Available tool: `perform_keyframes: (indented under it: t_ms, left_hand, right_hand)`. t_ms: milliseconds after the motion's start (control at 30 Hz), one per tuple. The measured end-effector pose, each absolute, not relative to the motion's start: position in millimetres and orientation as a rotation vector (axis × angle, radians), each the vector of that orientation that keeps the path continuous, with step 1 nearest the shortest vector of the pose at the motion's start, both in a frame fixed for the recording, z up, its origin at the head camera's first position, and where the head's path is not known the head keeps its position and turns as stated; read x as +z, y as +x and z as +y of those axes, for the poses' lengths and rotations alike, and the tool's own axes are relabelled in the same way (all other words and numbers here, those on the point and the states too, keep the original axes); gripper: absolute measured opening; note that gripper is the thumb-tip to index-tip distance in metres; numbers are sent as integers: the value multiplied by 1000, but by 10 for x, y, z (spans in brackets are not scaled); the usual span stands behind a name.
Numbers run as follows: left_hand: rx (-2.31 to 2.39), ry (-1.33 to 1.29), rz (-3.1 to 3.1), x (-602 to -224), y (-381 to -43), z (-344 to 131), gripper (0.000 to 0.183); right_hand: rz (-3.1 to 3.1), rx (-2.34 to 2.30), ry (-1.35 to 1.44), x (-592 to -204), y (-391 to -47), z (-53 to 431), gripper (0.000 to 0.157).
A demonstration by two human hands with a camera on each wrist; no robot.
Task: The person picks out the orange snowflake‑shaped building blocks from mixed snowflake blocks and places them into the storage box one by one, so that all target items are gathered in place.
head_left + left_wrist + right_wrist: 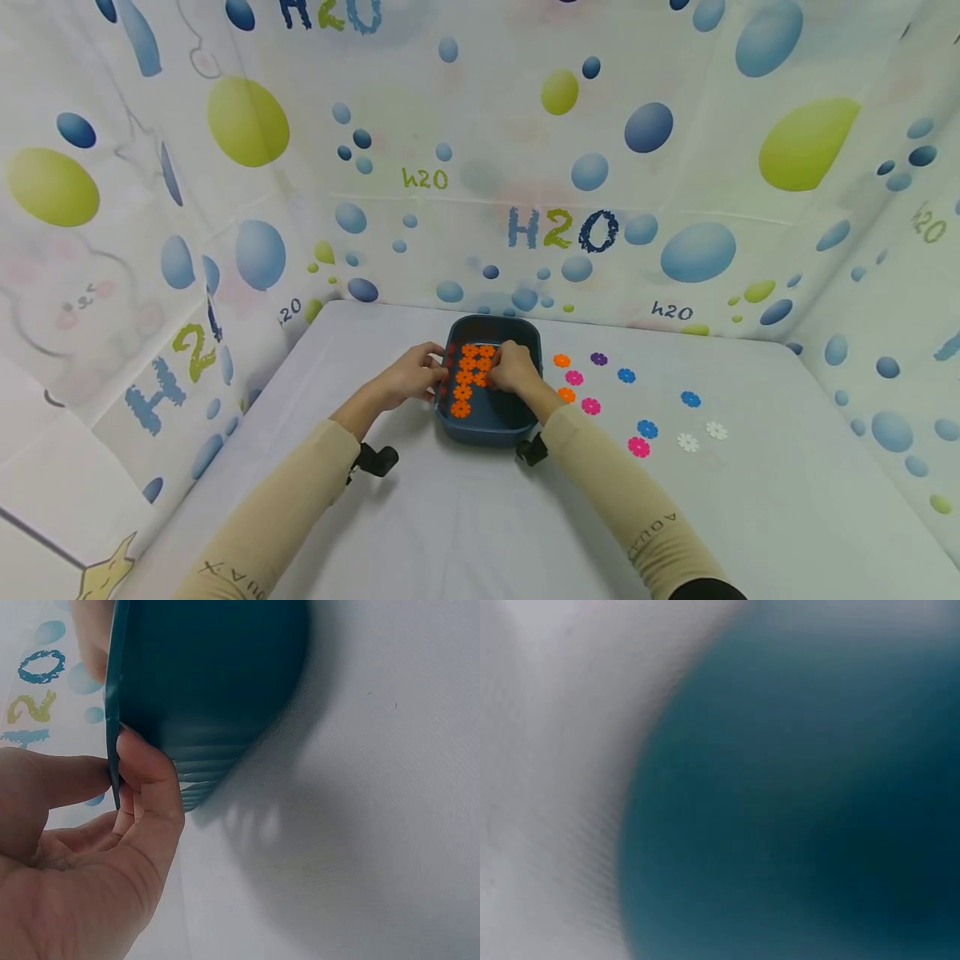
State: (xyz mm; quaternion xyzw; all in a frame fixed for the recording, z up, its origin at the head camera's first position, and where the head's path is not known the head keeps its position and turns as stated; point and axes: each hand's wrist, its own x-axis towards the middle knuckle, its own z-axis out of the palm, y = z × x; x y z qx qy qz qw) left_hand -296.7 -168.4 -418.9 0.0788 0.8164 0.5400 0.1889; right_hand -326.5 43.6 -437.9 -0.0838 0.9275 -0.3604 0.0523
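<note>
A dark blue rectangular bin [487,436] stands on the white table in the head view. My left hand [412,372] pinches its left rim between thumb and fingers, which the left wrist view shows closely. Inside the bin, along the left part of its floor, lie several orange flower-shaped pieces [462,391]. My right hand [514,367] reaches into the bin with bent fingers, beside the orange pieces. Its fingertips point down and are hidden, so whether it holds a piece cannot be seen. The right wrist view shows only the blurred bin wall [780,787].
Loose flower pieces lie right of the bin: orange [562,360], purple [598,359], pink [591,406], blue [647,429] and white [687,442]. A patterned curtain [480,183] hangs behind the table and at both sides.
</note>
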Motion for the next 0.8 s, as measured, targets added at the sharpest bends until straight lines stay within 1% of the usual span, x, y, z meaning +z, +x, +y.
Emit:
perform_keyframes:
  t_ms: [100,433,567,800]
  left_hand:
    - [1520,224,2296,-4192,-2962,-1688,44]
    - [1533,235,2286,-4160,-2957,-1701,44]
    - [1531,233,2285,-4142,-2958,-1695,44]
    - [1529,222,2283,-4157,-2949,-1680,44]
  right_hand:
    - [2818,-1068,-318,-4307,-3221,444,8]
    - [2814,-988,-576,-3906,-3038,624,21]
    - [2818,-977,-597,-3795,-3012,765,28]
    - [2810,-999,-584,-3755,-3005,1104,29]
